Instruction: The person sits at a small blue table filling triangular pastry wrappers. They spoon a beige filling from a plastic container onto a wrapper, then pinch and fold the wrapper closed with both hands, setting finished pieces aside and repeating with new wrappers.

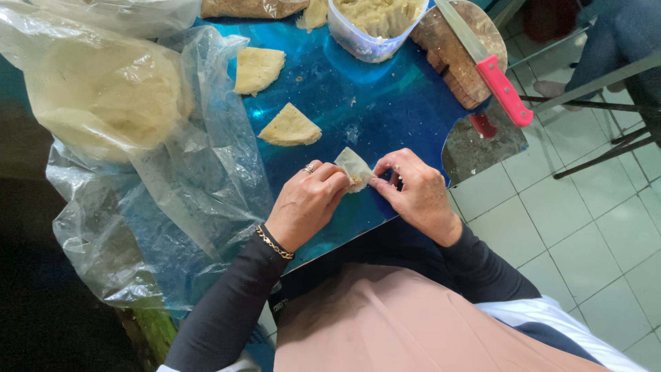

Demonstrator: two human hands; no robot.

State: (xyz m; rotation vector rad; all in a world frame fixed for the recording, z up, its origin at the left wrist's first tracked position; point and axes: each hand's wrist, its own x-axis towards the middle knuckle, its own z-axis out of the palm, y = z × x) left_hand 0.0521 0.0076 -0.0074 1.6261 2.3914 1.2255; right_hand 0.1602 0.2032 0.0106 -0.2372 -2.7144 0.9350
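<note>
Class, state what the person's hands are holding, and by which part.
Both hands, left hand and right hand, pinch a small folded dough wrapper at its lower edge.

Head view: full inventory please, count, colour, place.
Wrapper with filling: 1, pale, pinched between both hands.
Folded triangles: 2, yellowish, on the blue surface beyond the hands.
Blue table surface: 1, glossy, centre.
Tub of filling: 1, clear with pale mash, top centre.
Knife: 1, red handle, lying on the wooden board.
Wooden board: 1, brown, top right.
Plastic bag of round dough sheets: 1, clear, left.
Tiled floor: pale, right.
Left hand: ring and bracelet, holding the wrapper.
Right hand: pinching the wrapper's edge.
</note>
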